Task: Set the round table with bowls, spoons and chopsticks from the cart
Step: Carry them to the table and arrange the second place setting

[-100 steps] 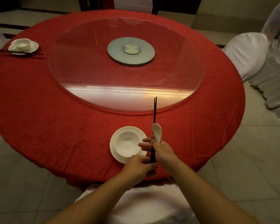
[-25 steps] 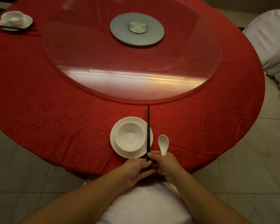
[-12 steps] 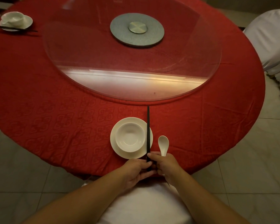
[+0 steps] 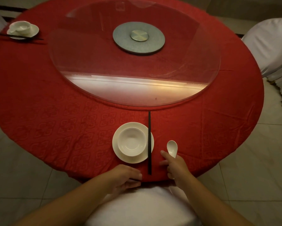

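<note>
A white bowl point(image 4: 131, 141) sits on a white plate point(image 4: 119, 154) near the front edge of the round table with its red cloth point(image 4: 55, 115). Black chopsticks point(image 4: 149, 142) lie straight along the plate's right rim, pointing away from me. My right hand point(image 4: 174, 165) holds a white spoon point(image 4: 172, 148) by its handle, just right of the chopsticks. My left hand point(image 4: 125, 176) rests at the table's front edge, left of the chopsticks' near end, holding nothing.
A glass turntable point(image 4: 137, 88) with a grey hub point(image 4: 138, 40) covers the table's middle. A second setting point(image 4: 23, 29) of plate, bowl, spoon and chopsticks is at the far left. White-covered chairs stand right point(image 4: 270, 46) and directly below me point(image 4: 142, 207).
Both hands have let go of the chopsticks, which now lie alone on the cloth. My left hand slid left, my right hand moved right with the spoon.
</note>
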Action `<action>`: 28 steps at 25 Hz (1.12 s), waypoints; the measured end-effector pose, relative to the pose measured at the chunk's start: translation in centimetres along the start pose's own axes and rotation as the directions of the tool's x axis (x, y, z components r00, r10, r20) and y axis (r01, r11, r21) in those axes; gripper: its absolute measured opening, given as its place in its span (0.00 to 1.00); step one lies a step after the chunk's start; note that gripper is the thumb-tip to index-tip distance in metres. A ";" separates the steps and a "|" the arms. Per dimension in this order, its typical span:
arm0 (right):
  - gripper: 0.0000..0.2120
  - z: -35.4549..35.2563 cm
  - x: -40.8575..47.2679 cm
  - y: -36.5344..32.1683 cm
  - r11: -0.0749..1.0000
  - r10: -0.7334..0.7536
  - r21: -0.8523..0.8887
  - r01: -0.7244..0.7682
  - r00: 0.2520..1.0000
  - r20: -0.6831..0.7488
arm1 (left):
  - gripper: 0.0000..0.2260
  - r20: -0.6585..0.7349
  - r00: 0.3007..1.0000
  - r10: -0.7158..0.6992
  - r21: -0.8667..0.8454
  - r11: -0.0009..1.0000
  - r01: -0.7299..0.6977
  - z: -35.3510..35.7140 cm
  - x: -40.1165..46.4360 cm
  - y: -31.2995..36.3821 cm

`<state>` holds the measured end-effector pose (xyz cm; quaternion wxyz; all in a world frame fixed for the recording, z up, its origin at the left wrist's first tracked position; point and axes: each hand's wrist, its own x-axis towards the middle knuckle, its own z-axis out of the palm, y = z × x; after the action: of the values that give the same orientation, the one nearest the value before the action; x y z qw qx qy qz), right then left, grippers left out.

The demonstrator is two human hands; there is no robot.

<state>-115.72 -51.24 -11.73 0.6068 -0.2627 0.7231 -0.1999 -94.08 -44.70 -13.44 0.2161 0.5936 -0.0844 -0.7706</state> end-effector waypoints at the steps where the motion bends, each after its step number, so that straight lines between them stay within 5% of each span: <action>1: 0.14 -0.4 0.1 -0.7 1.000 -0.003 -0.018 0.002 0.999 -0.046 | 0.08 -0.039 0.999 -0.006 0.067 0.998 0.009 -1.3 -0.6 0.5; 6: 0.11 -1.1 -0.3 -4.9 0.972 -0.162 -0.189 0.140 0.981 -0.106 | 0.03 -0.367 0.897 0.244 0.308 0.942 -0.131 -7.2 -1.8 3.9; 11: 0.12 1.3 -1.2 -7.5 0.770 -0.401 -0.482 0.417 0.905 0.142 | 0.05 -0.435 0.715 0.547 0.398 0.829 -0.392 -6.9 -1.6 6.4; 14: 0.11 3.4 -1.4 -7.8 0.641 -0.430 -0.589 0.492 0.866 0.256 | 0.13 -0.379 0.724 0.576 0.384 0.810 -0.443 -5.0 -1.2 6.3; 20: 0.12 6.7 -1.3 -7.5 0.510 -0.421 -0.725 0.462 0.870 0.257 | 0.19 -0.407 0.741 0.534 0.239 0.845 -0.478 -3.8 -0.2 5.3; 28: 0.08 8.0 -0.3 -7.6 0.463 -0.408 -0.771 0.438 0.877 0.253 | 0.18 -0.399 0.774 0.491 0.120 0.865 -0.487 -3.6 0.1 5.2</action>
<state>-106.80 -56.76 -8.37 0.3616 -0.6831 0.6344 0.0128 -89.44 -48.91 -12.59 0.4188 0.7025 -0.1913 -0.5426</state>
